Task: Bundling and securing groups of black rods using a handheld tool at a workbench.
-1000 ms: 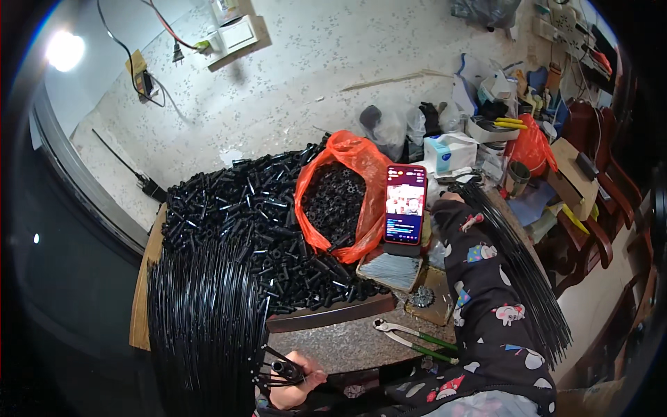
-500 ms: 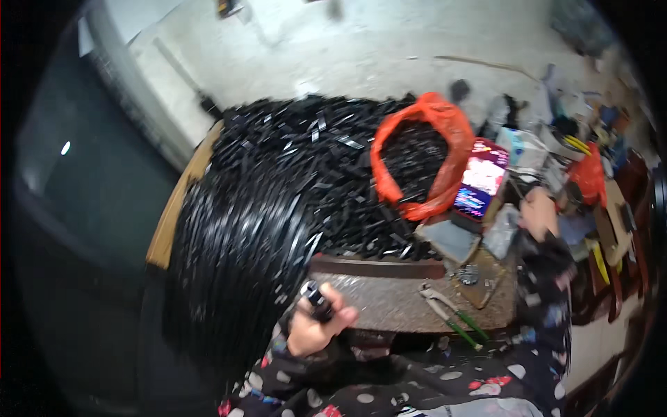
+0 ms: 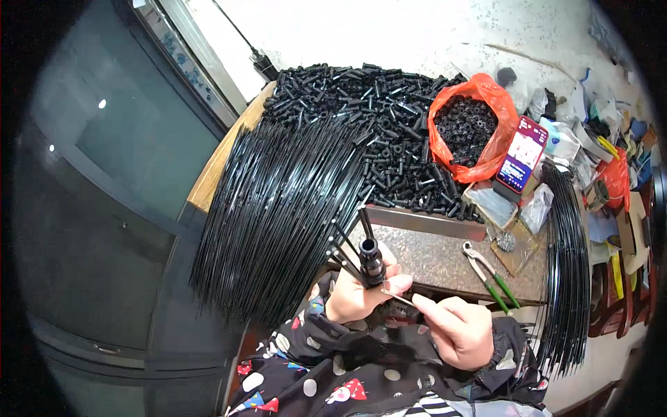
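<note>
My left hand (image 3: 353,297) is closed around a black tubular fitting (image 3: 371,258), its open round end facing up. Several thin black rods (image 3: 345,258) with pale tips fan out from beside the fitting. Just to the right, my right hand (image 3: 462,332) pinches a thin light-coloured pin or strip (image 3: 398,297) between thumb and forefinger. The pin's far end reaches the lower part of the fitting, by the left thumb; whether it enters the fitting is hidden.
Long black rods (image 3: 292,208) lie beside heaped black tubular fittings (image 3: 389,149). A red plastic bag (image 3: 501,111) holds small black parts (image 3: 464,132). Nearby are a lit phone (image 3: 522,154), green-handled pincers (image 3: 490,278) and another rod bundle (image 3: 564,278). A metal strip (image 3: 424,222) edges the heap.
My right hand has come from the cluttered right side to beside my left hand, now with a thin pin. Black rods now show at my left hand. The whole view has shifted and sharpened.
</note>
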### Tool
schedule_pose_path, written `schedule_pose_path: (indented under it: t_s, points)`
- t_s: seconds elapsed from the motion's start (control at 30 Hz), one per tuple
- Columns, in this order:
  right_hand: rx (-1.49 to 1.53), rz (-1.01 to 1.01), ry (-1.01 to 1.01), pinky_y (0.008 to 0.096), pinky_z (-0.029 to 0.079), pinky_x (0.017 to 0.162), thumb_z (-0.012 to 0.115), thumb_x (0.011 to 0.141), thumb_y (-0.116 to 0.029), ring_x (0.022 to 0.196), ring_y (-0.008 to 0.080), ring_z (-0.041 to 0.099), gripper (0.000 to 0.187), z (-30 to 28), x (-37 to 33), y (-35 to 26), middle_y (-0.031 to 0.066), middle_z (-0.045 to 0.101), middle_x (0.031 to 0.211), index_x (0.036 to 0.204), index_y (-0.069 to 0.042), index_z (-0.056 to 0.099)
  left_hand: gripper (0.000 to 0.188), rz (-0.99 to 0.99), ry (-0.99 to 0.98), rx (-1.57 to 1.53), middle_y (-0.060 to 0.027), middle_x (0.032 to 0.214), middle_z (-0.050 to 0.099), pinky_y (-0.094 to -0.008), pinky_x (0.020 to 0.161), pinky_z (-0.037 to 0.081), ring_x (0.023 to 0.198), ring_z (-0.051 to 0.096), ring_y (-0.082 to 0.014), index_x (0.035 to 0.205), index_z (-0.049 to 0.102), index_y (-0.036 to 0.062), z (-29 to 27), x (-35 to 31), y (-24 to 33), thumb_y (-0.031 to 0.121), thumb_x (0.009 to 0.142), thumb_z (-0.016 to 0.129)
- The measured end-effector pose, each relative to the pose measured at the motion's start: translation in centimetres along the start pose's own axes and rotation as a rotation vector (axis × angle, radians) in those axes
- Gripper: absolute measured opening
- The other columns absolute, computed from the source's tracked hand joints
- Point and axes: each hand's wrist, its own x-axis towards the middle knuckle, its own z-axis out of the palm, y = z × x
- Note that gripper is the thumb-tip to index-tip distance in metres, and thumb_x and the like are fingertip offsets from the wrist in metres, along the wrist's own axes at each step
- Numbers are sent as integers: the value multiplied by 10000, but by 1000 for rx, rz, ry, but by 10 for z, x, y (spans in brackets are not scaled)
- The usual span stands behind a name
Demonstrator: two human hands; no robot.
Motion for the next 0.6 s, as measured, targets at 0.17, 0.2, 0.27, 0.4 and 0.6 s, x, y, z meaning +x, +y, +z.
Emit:
schedule_pose_path:
  t_s: [0.17, 0.2, 0.27, 0.4, 0.6]
  points:
    - [-147, 2, 10, 254, 353, 387, 518, 499, 40, 428, 182, 450, 429, -3, 1, -14, 66, 443, 539, 924, -16, 506, 181, 31, 0, 39, 40, 561, 355, -183, 472, 278, 514, 330, -50, 616, 396, 59, 2, -9, 7, 35, 650, 573]
    - [-175, -17, 20, 256, 350, 386, 515, 496, 39, 424, 183, 446, 430, -4, 1, -15, 66, 441, 535, 923, -15, 507, 183, 43, 23, 52, 43, 550, 353, -183, 458, 273, 505, 325, -45, 616, 391, 51, 4, -9, 9, 29, 652, 570]
    - [-204, -24, 4, 262, 340, 385, 507, 495, 39, 415, 187, 435, 427, -6, 2, -17, 67, 436, 530, 919, -11, 507, 180, 38, 18, 66, 43, 539, 357, -183, 449, 269, 496, 324, -42, 607, 394, 47, 5, -12, 14, 27, 654, 568]
    - [-224, 0, -28, 261, 337, 385, 504, 505, 41, 412, 191, 432, 414, -12, 2, -21, 70, 433, 527, 916, -7, 507, 179, 42, 0, 143, 38, 507, 370, -182, 429, 267, 472, 329, -36, 568, 412, 42, 8, -11, 17, 36, 659, 565]
    - [-190, 45, -51, 260, 333, 387, 509, 515, 32, 406, 196, 424, 403, -14, 3, -26, 70, 419, 516, 915, -11, 506, 169, 93, 40, 221, 32, 515, 381, -199, 442, 286, 485, 351, -45, 569, 428, 45, 10, -11, 15, 49, 655, 573]
